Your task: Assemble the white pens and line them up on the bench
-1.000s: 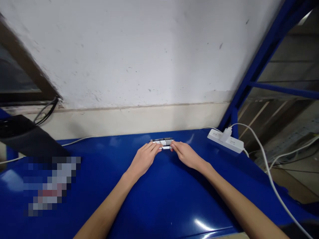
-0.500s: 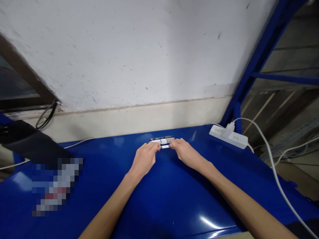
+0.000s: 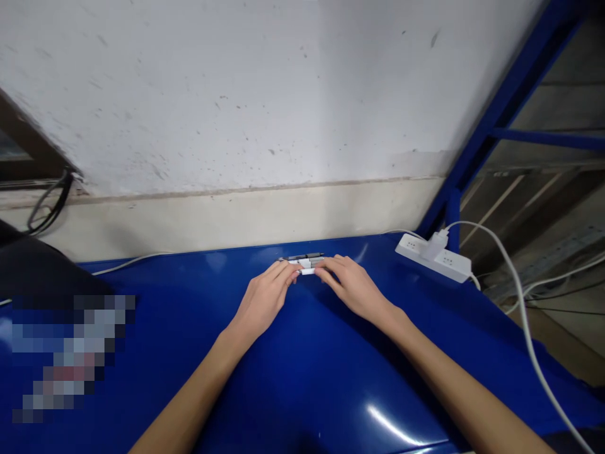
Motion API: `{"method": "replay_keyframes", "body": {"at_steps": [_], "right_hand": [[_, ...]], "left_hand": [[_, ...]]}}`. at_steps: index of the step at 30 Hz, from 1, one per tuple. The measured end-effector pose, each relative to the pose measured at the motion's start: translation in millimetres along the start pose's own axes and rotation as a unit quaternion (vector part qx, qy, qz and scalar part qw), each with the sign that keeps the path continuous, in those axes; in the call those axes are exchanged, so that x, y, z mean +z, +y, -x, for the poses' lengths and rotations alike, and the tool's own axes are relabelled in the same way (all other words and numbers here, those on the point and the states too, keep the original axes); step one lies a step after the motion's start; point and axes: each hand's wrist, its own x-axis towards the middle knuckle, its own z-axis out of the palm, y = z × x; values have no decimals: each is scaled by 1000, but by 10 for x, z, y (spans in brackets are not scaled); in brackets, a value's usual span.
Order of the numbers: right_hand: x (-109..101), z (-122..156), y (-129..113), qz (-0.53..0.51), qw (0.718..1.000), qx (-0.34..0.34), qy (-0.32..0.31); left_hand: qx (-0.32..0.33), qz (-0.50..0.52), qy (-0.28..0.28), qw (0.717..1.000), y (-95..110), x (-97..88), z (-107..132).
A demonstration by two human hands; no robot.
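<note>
White pen (image 3: 307, 272) spans the gap between my two sets of fingers. Left hand (image 3: 265, 297) seems to pinch its near end; other pens (image 3: 304, 263) lie just beyond the fingertips on the desk (image 3: 283, 391); right hand (image 3: 357, 291) seems to pinch the opposite end. I judge this a two-handed hold; the next move calls for level, gentle fingers.

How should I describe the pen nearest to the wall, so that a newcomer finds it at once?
Find the far edge of the blue table, by the pale wall. There, pens are side by side between the left hand and right hand. The wanted pen is the closest to that wall and looks dark, whereas its neighbours show white parts.
</note>
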Motion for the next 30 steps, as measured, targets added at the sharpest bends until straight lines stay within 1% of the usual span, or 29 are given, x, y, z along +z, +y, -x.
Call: {"method": "replay_keyframes", "body": {"at_steps": [2, 5, 6, 8, 10, 11, 13, 16, 18, 21, 23, 26, 30], "right_hand": [[6, -3, -2, -6, 1000, -2, 2], [14, -3, -28, -15, 999, -16, 26], [18, 0, -42, -21, 999, -9, 35], [27, 6, -71, -35, 998, 29, 42], [39, 9, -85, -48, 996, 68, 31], [46, 9, -82, -57, 995, 75, 23], [59, 4, -65, -80, 995, 62, 20], [68, -5, -43, -112, 992, 30, 49], [65, -9, -45, -141, 987, 44, 61], [57, -18, -52, -194, 976, 84, 47], [59, -26, -49, -214, 973, 80, 43], [75, -38, -41, -224, 971, 55, 63], [91, -39, -50, -248, 962, 96, 56]], "left_hand": [[3, 5, -2, 1000, 11, -13, -10], [5, 7, -4, 1000, 14, -32, -18], [3, 8, -5, 1000, 11, -35, -18], [-4, 15, -6, 1000, 3, -33, -14], [-12, 29, -12, 999, -9, -23, -5], [-16, 37, -15, 999, -15, -16, 1], [-22, 51, -22, 998, -27, -3, 10], [-25, 60, -19, 998, -35, 6, 13], [-25, 58, -15, 998, -33, 2, 10], [-22, 52, -17, 998, -32, -8, 5], [-24, 51, -19, 998, -42, -10, 8], [-32, 56, -14, 998, -70, -4, 19], [-21, 60, -15, 998, -94, 9, 23]]}}
